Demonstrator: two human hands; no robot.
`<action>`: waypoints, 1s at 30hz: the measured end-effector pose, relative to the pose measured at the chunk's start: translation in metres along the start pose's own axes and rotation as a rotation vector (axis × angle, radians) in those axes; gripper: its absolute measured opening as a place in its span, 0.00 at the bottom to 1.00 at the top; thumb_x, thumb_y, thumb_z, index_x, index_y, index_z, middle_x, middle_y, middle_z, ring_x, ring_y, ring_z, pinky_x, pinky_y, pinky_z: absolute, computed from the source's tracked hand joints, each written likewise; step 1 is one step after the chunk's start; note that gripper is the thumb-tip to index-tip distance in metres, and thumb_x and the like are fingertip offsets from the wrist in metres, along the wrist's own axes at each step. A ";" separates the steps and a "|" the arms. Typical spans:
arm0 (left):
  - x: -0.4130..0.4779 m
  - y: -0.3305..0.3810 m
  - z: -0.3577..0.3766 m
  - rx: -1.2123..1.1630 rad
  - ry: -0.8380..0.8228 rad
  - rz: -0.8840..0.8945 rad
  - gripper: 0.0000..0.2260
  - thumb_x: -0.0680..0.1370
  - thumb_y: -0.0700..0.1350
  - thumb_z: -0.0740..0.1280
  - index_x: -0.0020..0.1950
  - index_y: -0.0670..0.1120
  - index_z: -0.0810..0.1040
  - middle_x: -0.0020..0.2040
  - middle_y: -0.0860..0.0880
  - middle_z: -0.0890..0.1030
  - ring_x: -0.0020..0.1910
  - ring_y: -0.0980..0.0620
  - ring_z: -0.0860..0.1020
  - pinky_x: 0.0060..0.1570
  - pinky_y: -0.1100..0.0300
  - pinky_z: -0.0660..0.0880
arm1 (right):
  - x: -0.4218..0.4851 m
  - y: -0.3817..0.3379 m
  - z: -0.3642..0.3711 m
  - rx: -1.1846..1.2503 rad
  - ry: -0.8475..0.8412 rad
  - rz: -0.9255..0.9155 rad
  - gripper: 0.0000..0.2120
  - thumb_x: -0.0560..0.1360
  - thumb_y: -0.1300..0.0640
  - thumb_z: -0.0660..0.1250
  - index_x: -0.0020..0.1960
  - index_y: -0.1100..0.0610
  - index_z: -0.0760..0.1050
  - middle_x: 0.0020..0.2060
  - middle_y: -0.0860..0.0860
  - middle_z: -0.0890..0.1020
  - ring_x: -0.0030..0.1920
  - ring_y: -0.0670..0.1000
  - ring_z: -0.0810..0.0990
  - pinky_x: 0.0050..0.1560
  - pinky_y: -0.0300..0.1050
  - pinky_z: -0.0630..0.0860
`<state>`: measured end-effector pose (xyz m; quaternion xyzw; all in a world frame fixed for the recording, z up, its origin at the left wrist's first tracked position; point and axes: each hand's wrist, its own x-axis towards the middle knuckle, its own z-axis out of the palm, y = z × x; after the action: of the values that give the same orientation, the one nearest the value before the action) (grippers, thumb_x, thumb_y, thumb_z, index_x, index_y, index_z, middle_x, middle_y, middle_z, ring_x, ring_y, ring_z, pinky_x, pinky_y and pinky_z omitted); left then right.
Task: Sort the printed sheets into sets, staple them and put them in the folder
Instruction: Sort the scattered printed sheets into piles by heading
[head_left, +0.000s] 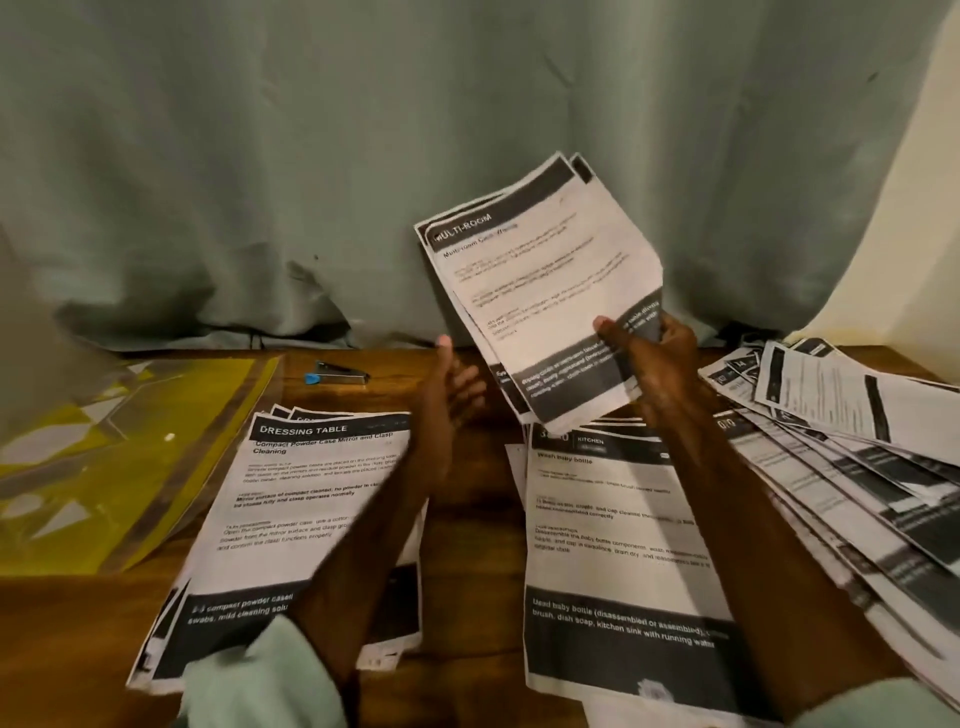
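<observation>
Right of the small grey stapler (343, 373), the right hand (654, 364) pinches raised black-banded printed sheets (545, 280), the left hand (452, 389) open beside them; two sorted piles (311, 493) lie nearer, a loose fan (857, 441) awaits sorting, and the yellow plastic folder (104, 467) to its left seems unfilled.

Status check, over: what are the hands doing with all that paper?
Right hand grips MULTI-ROOM sheets, lifted. Left hand open, empty. Stapler and yellow folder lie untouched. Nothing in the way.
</observation>
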<state>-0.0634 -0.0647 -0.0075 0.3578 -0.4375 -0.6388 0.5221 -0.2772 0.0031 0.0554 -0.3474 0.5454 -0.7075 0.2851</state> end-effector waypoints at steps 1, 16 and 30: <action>0.006 0.006 -0.009 -0.097 -0.026 -0.049 0.36 0.75 0.69 0.66 0.70 0.42 0.75 0.62 0.41 0.82 0.60 0.45 0.82 0.58 0.50 0.80 | -0.010 0.007 -0.001 -0.006 -0.007 0.043 0.17 0.73 0.59 0.76 0.60 0.56 0.76 0.47 0.49 0.85 0.40 0.48 0.86 0.33 0.39 0.82; 0.022 0.012 -0.057 0.189 -0.046 -0.130 0.18 0.73 0.44 0.78 0.61 0.44 0.81 0.52 0.44 0.87 0.48 0.42 0.87 0.41 0.49 0.85 | -0.042 0.042 -0.023 -0.205 -0.359 0.305 0.20 0.72 0.51 0.77 0.61 0.54 0.80 0.50 0.52 0.87 0.47 0.54 0.88 0.43 0.48 0.84; 0.030 -0.002 -0.060 0.290 -0.072 -0.090 0.13 0.76 0.44 0.75 0.58 0.40 0.81 0.54 0.42 0.86 0.49 0.45 0.87 0.51 0.46 0.83 | -0.039 0.073 -0.027 -0.093 -0.142 0.251 0.16 0.76 0.56 0.74 0.62 0.56 0.77 0.52 0.56 0.86 0.48 0.59 0.87 0.51 0.62 0.83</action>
<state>-0.0152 -0.1054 -0.0313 0.4256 -0.5270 -0.6041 0.4198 -0.2740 0.0315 -0.0266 -0.3387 0.5950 -0.6140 0.3928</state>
